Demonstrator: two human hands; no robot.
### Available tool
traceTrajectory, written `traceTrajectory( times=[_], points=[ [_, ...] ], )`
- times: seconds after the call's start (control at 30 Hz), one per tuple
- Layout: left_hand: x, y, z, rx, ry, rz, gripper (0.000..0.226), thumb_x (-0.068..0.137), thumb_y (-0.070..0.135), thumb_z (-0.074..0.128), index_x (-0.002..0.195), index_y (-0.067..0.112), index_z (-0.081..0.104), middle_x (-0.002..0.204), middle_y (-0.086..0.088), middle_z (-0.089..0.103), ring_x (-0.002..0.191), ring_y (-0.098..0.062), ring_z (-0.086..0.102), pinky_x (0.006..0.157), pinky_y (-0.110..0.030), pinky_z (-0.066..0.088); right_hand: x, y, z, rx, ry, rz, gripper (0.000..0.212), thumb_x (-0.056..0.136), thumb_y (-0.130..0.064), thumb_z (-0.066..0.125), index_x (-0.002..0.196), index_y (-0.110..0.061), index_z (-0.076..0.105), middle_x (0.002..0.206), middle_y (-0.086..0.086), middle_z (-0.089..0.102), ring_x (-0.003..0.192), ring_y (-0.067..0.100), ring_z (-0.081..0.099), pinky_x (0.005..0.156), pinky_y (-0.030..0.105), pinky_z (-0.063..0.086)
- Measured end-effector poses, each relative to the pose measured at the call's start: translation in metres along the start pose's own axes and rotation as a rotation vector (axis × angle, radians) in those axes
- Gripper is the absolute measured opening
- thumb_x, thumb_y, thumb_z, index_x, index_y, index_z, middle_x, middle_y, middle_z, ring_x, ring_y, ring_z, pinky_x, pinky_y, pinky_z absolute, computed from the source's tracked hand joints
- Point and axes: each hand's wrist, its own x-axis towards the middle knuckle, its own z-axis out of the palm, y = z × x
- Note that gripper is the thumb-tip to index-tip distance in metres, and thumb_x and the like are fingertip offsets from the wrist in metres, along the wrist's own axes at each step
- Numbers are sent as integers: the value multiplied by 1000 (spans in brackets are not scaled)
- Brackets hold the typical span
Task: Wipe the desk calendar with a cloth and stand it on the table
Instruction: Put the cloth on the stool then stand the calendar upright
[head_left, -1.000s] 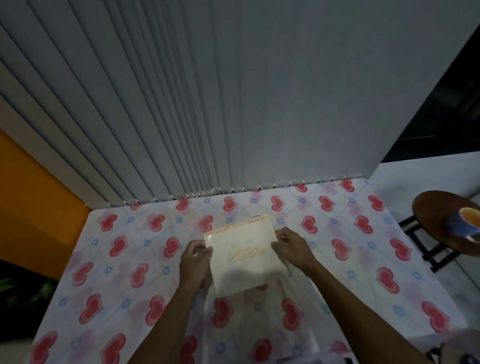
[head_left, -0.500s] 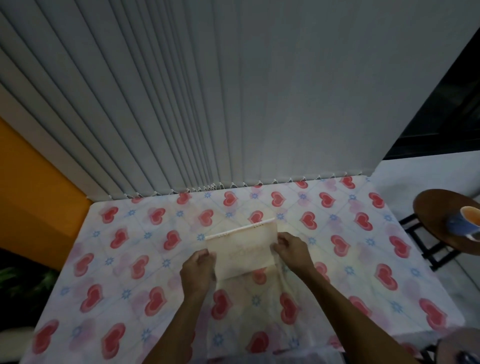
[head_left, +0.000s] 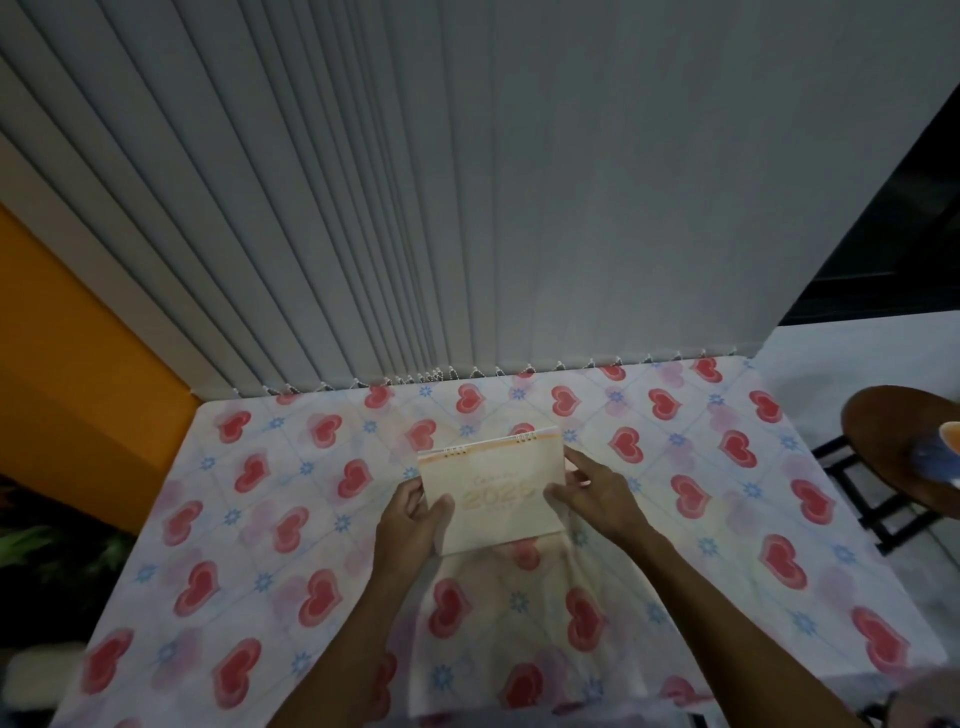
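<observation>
Cream card desk calendar (head_left: 493, 493): pale orange top band, faint gold "2025". Bench under white plastic cloth (head_left: 727, 519) printed with red hearts, small blue flowers, pale pink blotches. Behind: grey-white vertical slat blinds (head_left: 467, 182), orange wall (head_left: 78, 364), dark brown round stool (head_left: 883, 426).

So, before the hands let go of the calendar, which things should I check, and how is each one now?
1. Left hand grips the desk calendar at its left edge: ok.
2. Right hand steadies its right edge: ok.
3. Spiral binding at the top, cover facing the person: ok.
4. Base fully spread on the table: cannot tell, hidden behind the cover.
5. Bare tabletop around it: ok.
6. Wiping done, cloth put away: cannot tell, no cloth visible.
</observation>
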Motion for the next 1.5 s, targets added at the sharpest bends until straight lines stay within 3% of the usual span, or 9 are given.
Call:
traceTrajectory(
  times=[0.17,0.3,0.4,0.5,0.63,0.77,0.9,1.2,1.5],
  points=[
    [30,12,-2,-27,-112,17,38,93,10,69,124,26,55,115,24,66,116,-1,62,76,-7,53,17,-15,-9,25,-27,35,68,90,-37,72,151,-39,41,132,2,68,105,20,66,89,40,58],
    [71,29,-3,13,-191,93,67,95,14,68,152,29,35,137,19,59,119,14,55,95,-15,49,45,-33,-10,32,20,37,74,85,-46,74,150,-48,37,135,-2,67,108,11,62,92,32,52],
    [106,37,-4,26,-218,104,68,92,25,72,150,37,37,127,30,62,110,20,57,91,-13,48,70,-46,-3,53,39,37,76,84,-46,75,149,-49,35,136,-4,67,103,5,58,88,27,47],
    [138,40,-9,-1,-250,107,66,81,39,75,140,40,44,124,25,66,112,10,62,92,-16,51,91,-56,7,66,55,72,78,84,-44,77,150,-47,35,136,-4,66,104,4,56,81,14,46],
    [176,37,-18,-27,-299,108,87,77,42,77,152,25,35,138,7,61,123,-4,60,93,-18,52,122,-63,19,77,34,87,79,87,-35,76,153,-42,33,139,0,64,107,8,58,57,1,45],
    [209,40,-22,-40,-307,75,94,67,51,80,148,26,40,131,13,64,122,-8,62,98,-30,53,151,-70,24,66,-10,126,83,88,-19,72,156,-39,29,143,8,60,111,22,65,62,14,55],
    [230,43,-19,11,-308,81,108,65,59,78,155,26,29,142,4,56,130,-18,55,106,-43,49,175,-74,24,41,-6,156,83,89,-17,70,156,-39,27,143,10,60,109,25,67,69,26,61],
    [245,35,-3,-4,-265,17,110,65,59,80,157,35,24,146,4,54,131,-18,54,108,-48,50,200,-78,17,22,-11,143,78,91,-16,69,155,-39,31,150,7,53,126,30,59,94,53,59],
    [260,33,4,8,-243,25,96,81,32,82,158,30,23,148,-1,52,134,-19,52,108,-47,49,210,-78,16,52,-13,139,79,90,-12,65,156,-38,31,150,7,53,124,30,59,98,53,57]
  ],
)
